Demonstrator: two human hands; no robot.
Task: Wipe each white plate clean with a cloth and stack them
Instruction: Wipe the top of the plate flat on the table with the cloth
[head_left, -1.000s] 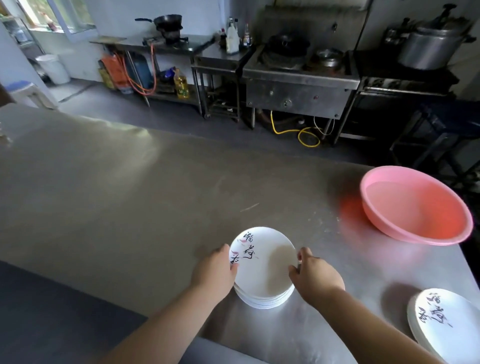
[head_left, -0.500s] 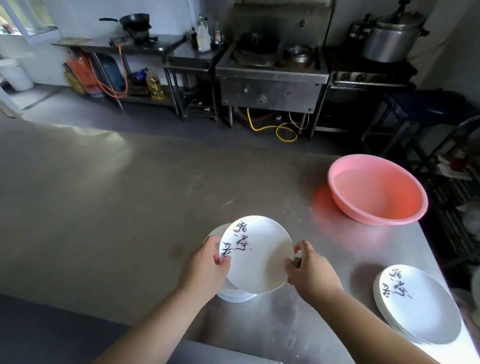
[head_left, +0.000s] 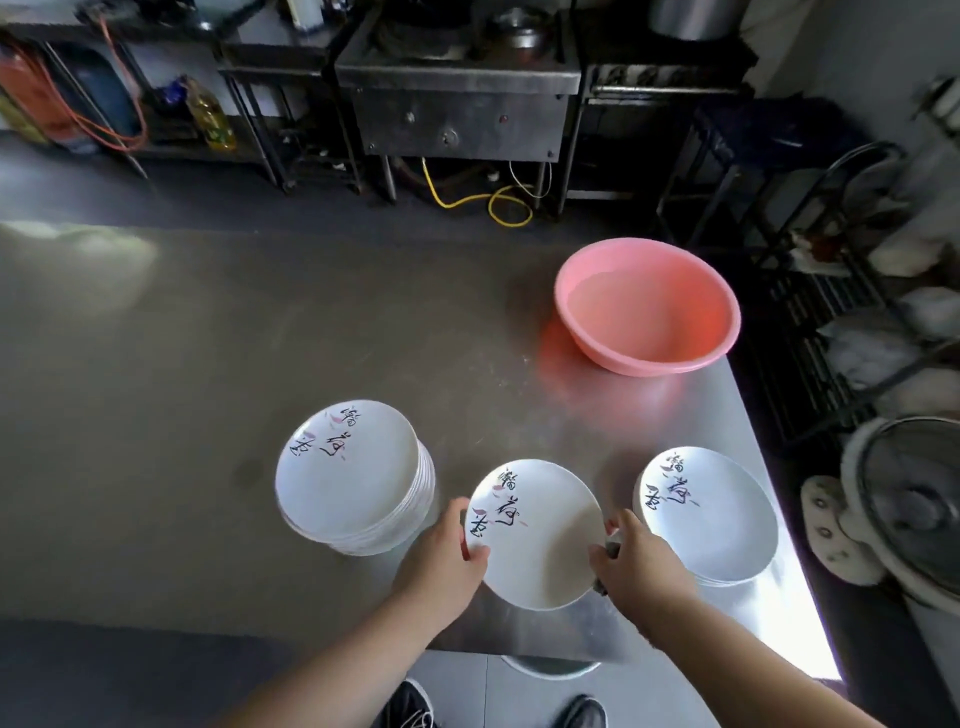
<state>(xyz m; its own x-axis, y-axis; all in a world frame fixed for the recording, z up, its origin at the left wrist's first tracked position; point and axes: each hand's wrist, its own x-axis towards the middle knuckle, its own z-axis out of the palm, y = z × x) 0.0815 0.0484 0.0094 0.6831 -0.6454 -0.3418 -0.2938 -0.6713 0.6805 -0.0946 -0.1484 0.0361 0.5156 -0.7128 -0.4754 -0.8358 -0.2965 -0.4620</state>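
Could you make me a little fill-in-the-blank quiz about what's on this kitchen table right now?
1. The person holds one white plate with ____ hands, the left hand and the right hand on opposite edges.
2. The basin on the table is ____ in colour.
3. The held plate is between ____ stacks of plates, the left stack and the right stack.

Missing words: both; pink; two

A round white plate with black brush lettering (head_left: 535, 535) sits tilted between a taller stack of matching white plates (head_left: 353, 478) at left and a lower stack (head_left: 709, 512) at right.
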